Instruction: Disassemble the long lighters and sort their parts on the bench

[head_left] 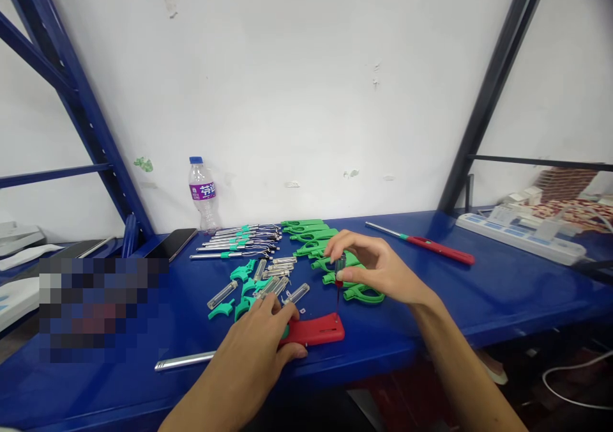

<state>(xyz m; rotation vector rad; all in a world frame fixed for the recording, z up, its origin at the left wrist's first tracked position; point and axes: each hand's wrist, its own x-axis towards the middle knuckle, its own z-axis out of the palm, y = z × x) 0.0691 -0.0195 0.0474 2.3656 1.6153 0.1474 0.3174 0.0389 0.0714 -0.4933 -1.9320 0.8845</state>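
A red lighter body (318, 330) with a long metal tube (184, 360) lies near the table's front edge. My left hand (263, 336) holds it down, its fingers over the middle part. In my right hand (366, 266) is a small screwdriver (340, 268) with a dark handle, held upright between thumb and fingers. Its thin shaft points down at the right end of the red body. Just beyond my left hand lie clear fuel tanks (223, 294) and teal triggers (221, 310). Several green handle shells (306, 234) stand in a column behind my right hand.
Metal tubes with wires (225, 245) lie at the back, near a plastic bottle (204, 195) and a phone (178, 243). A red lighter (431, 247) and a white power strip (520, 239) are on the right. Blue shelf posts (89, 100) flank the table.
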